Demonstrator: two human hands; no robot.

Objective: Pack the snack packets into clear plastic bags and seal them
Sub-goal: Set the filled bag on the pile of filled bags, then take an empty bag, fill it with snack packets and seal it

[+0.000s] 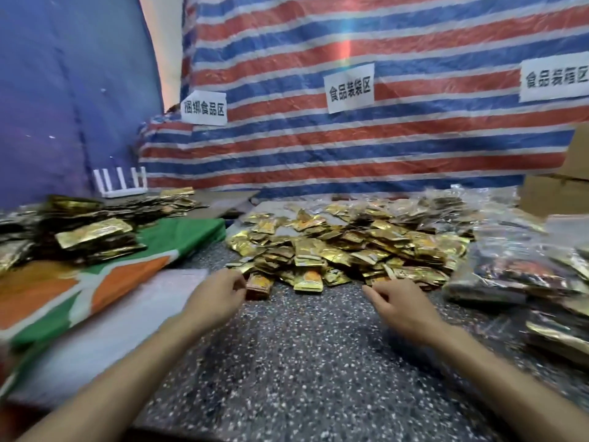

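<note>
A big heap of gold snack packets [350,247] lies in the middle of the speckled table [306,352]. My left hand [220,296] is at the heap's near left edge, its curled fingers pinching a small stack of orange-gold packets [259,286]. At the near right edge of the heap is my right hand [396,303], fingers loosely curled, fingertips by the closest packets and nothing visibly held. Clear plastic bags filled with packets [516,269] are piled on the right. The picture is blurred by motion.
A green, orange and white cloth [95,282] covers the table's left side, with a pale translucent sheet [134,317] on it and stacks of gold packets [89,237] behind. A striped tarp [350,138] with paper labels hangs at the back. Cardboard boxes [561,193] stand far right.
</note>
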